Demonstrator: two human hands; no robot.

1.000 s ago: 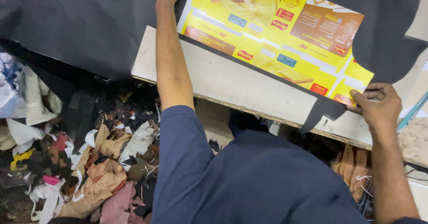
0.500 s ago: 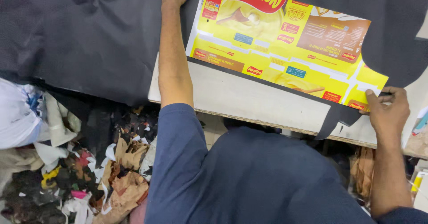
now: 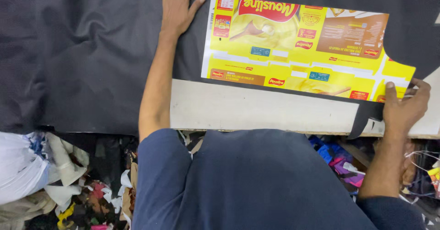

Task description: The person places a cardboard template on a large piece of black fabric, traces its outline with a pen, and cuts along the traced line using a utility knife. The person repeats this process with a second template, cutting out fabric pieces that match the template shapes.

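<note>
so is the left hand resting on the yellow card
No, the left hand lies flat on the black cloth just beside the yellow card, whose far corner the right hand pinches.

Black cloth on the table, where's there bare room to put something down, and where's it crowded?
Free: the wide stretch of black cloth left of the left hand, and the bare white table strip below the yellow cardboard sheet. Crowded: the right end, where the right hand grips that sheet's corner, and the scrap pile below the table edge.
</note>
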